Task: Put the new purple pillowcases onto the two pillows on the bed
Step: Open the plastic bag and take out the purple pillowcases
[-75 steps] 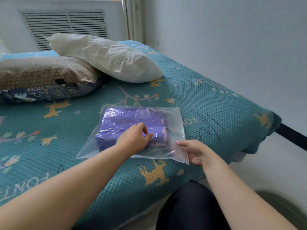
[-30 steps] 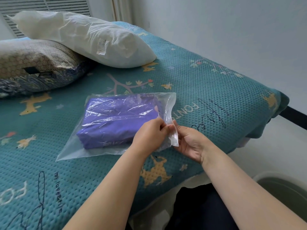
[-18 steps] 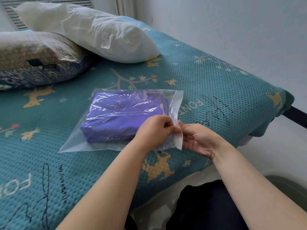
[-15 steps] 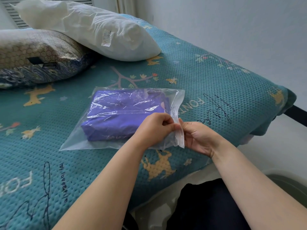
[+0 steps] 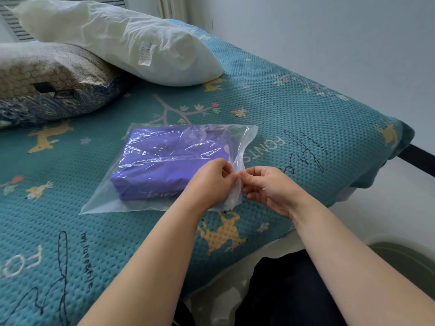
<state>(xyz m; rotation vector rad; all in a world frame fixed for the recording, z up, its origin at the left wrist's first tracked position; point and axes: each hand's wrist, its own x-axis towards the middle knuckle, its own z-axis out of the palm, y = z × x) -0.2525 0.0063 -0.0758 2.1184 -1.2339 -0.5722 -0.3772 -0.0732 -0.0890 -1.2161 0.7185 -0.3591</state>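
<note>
Fingers (image 5: 231,176) of the left hand (image 5: 209,182) are pinched shut on one layer of the clear plastic bag (image 5: 244,147) at its open end, and the fingers (image 5: 244,178) of the right hand (image 5: 268,187) are pinched on the layer facing it, so that the two grips nearly touch. It looks as though the mouth of the bag is about to be pulled apart, though whether the seal has already given I cannot tell.

Folded purple pillowcases (image 5: 169,161) lie inside the bag as one flat bundle, fully enclosed. The bag rests on the teal bed (image 5: 306,118), close to its near edge and roughly midway along it, with the mouth turned toward the right-hand end of the bed.

Both pillows sit at the head of the bed, well apart from the bag. The white pillow (image 5: 113,38) is bare, a small label showing on its side, and it leans partly on the patterned pillow (image 5: 54,81), which lies toward the far left corner in a brown and dark blue cover.

By my reckoning the task has barely begun. No pillowcase is out of its wrapping and neither pillow wears purple. What remains is opening the bag, taking out and unfolding the cases, and dressing each pillow in turn.
</note>
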